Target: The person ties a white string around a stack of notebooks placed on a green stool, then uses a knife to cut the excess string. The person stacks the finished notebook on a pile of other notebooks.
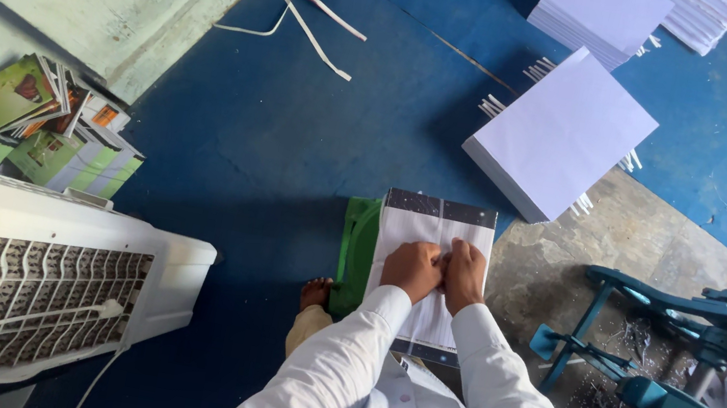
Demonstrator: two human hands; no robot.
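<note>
Your left hand and right hand press on a pad of matt white paper with a dark, taped-looking top edge. Beneath it at centre frame lies a green board, smooth and slightly glossy. Your sleeves are plain white cloth. The blue floor covering looks matt and smooth; the bare floor patch at right is rough, concrete-like. The teal machine at lower right is painted metal. The white cooler at lower left is moulded plastic. The paper stacks above are matt.
</note>
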